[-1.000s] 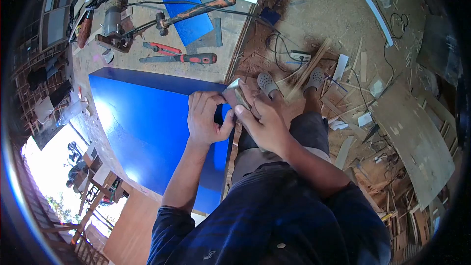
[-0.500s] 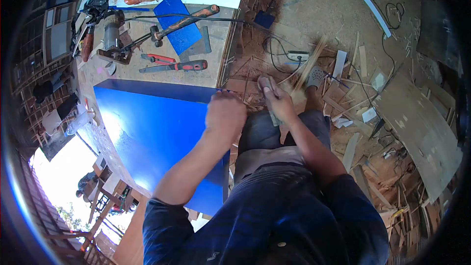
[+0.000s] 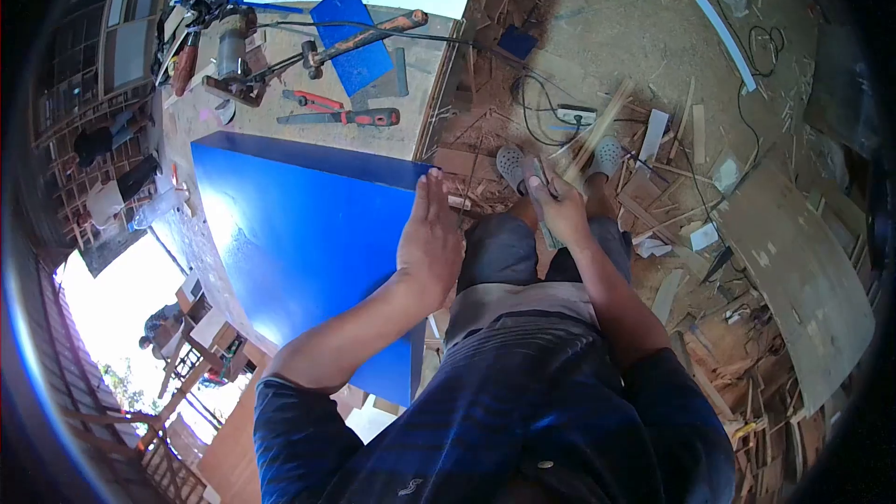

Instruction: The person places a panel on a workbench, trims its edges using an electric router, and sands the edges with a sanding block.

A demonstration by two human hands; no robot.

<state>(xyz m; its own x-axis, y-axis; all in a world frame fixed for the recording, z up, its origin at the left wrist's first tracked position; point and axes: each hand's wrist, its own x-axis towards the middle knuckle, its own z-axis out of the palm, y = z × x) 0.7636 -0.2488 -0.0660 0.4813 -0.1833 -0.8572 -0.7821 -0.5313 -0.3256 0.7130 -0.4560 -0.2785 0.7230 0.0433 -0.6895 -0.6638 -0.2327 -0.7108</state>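
My left hand [image 3: 431, 247] lies with straight fingers along the right edge of a large blue panel [image 3: 308, 243], fingertips at the panel's top right corner. It holds nothing that I can see. Away from the panel, above my lap, my right hand [image 3: 562, 213] is closed round a narrow greyish-brown bar [image 3: 531, 170]. One end of the bar shows above the fingers and the other below them; its exact kind is unclear.
On the bench beyond the panel lie a hammer [image 3: 364, 41], a hand saw [image 3: 341, 118], a red cutter [image 3: 313, 100] and a corded power tool [image 3: 231, 51]. A power strip [image 3: 576, 115], cables and wood scraps cover the floor. A curved board [image 3: 793, 271] lies at right.
My left hand has gone from curled to straight-fingered along the panel edge. The right hand has moved slightly right and down with the bar. The view has shifted, showing both shoes.
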